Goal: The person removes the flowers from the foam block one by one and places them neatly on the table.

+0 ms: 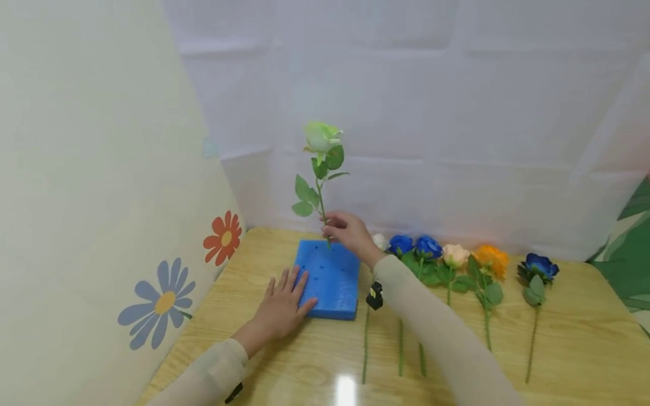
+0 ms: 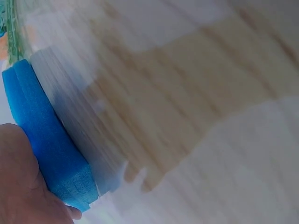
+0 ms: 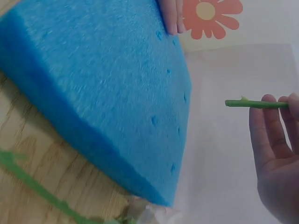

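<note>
A blue foam block (image 1: 332, 285) with several small holes in its top lies on the wooden table. My left hand (image 1: 281, 304) rests on the block's left edge with its fingers spread; the left wrist view shows part of that hand (image 2: 21, 179) against the foam's side. My right hand (image 1: 350, 231) pinches the stem of a pale green-white rose (image 1: 322, 137) and holds it upright over the far part of the block. In the right wrist view the stem's cut end (image 3: 233, 103) sticks out past the fingers, apart from the foam (image 3: 107, 84).
Right of the block lie several roses: a white one (image 1: 380, 242), two blue ones (image 1: 428, 247), a peach one (image 1: 455, 255), an orange one (image 1: 491, 260) and a dark blue one (image 1: 540, 265). A white cloth (image 1: 406, 113) hangs behind the table (image 1: 304, 366). A wall with painted flowers (image 1: 165, 303) stands left.
</note>
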The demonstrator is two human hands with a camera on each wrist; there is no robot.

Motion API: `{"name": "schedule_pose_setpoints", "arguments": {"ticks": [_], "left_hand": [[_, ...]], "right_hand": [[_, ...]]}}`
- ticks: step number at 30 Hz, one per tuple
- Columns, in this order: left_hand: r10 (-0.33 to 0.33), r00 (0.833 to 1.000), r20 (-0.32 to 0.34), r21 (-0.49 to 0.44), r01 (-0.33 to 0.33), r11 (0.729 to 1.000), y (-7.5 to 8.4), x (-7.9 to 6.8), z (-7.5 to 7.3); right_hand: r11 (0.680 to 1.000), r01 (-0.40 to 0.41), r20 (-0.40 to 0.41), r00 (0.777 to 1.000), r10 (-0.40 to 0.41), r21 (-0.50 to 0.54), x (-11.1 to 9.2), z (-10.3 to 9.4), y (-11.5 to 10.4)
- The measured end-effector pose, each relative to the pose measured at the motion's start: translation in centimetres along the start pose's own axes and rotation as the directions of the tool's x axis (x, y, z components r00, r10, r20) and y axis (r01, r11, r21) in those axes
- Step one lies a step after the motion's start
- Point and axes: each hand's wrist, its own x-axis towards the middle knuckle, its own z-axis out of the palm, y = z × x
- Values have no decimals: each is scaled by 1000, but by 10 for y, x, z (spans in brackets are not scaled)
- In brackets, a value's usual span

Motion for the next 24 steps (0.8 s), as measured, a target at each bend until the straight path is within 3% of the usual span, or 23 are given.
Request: {"name": "schedule_pose_setpoints", "arguments": {"ticks": [12, 18, 24], "left_hand": [[21, 999, -34, -1, -21, 1000, -6, 3, 3], [46, 997, -69, 6, -46, 999, -11, 5, 2], [46, 997, -60, -2, -46, 999, -16, 2, 2]], "right_hand": [[998, -55, -1, 998, 55, 11, -31, -37, -8], [998, -64, 14, 998, 64, -9, -52, -58, -13], [995, -77, 28, 996, 79, -64, -76, -79, -10]]}}
